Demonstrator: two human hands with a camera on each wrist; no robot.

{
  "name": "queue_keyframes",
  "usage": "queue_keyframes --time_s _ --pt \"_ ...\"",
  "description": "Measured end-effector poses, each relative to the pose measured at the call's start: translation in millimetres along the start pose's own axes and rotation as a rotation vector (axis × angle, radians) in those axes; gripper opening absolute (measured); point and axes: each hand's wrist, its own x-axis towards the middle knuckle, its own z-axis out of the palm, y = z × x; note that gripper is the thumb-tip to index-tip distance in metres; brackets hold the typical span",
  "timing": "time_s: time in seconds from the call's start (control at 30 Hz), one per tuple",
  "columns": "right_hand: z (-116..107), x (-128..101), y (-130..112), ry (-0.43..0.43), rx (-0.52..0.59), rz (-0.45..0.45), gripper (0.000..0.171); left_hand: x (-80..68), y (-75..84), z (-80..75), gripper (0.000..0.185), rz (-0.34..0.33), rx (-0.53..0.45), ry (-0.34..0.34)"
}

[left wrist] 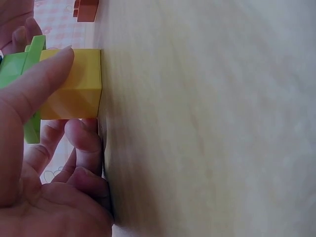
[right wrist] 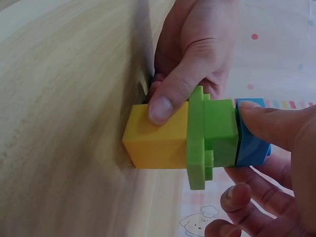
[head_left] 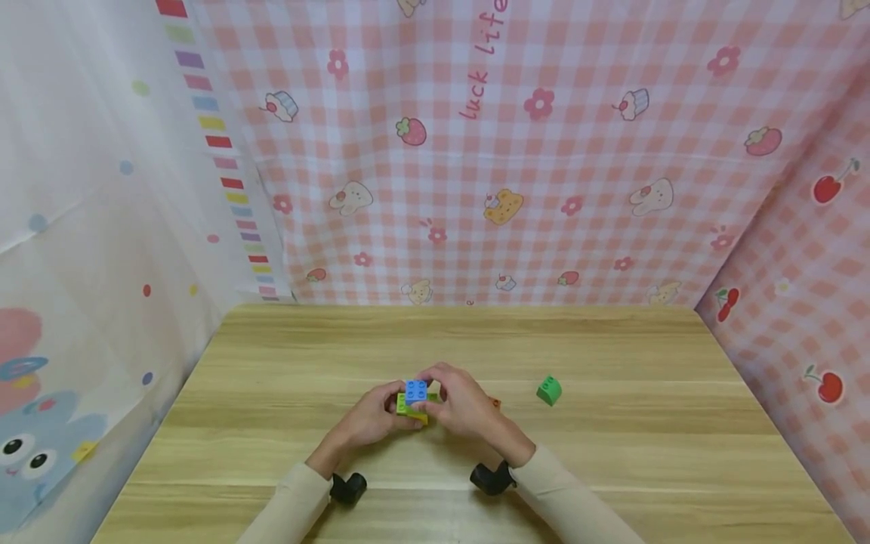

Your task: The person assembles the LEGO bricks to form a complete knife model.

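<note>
A short tower of toy building bricks stands on the table between both hands. Its base is a yellow block [right wrist: 160, 150], topped by a wider lime-green plate [right wrist: 196, 148], a green brick [right wrist: 220, 131] and a blue brick [head_left: 416, 391] uppermost. My left hand [head_left: 370, 418] grips the yellow block, thumb on its near side. With thumb and fingers, my right hand [head_left: 465, 400] pinches the blue brick from the right. A thin dark line shows between blue and green in the right wrist view; whether they are fully joined I cannot tell.
To the right lies a green brick with a curved top [head_left: 549, 391]. An orange-brown brick [left wrist: 87, 11] sits beyond the tower, mostly covered by the right hand in the head view. Patterned cloth [head_left: 476, 189] rises behind the wooden table [head_left: 612, 468].
</note>
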Motion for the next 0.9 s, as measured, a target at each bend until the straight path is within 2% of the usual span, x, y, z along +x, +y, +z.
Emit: queue_keyframes --time_s 0.1,0.33,0.47,0.9 --pt "0 1 -2 -0.007 -0.029 0.007 0.032 -0.8 2.8 -0.4 0.030 -0.001 -0.005 0.001" --pt "-1 2 -6 -0.033 -0.126 0.009 0.033 -12.6 29.4 -4.6 0.025 0.007 -0.014 -0.008" --pt "-3 3 -7 -0.040 -0.159 -0.003 0.033 -13.7 31.8 -5.0 0.025 0.012 -0.019 -0.005" --pt "-1 2 -3 -0.051 -0.127 0.000 0.033 -13.7 31.2 -4.1 0.025 0.017 -0.004 0.005"
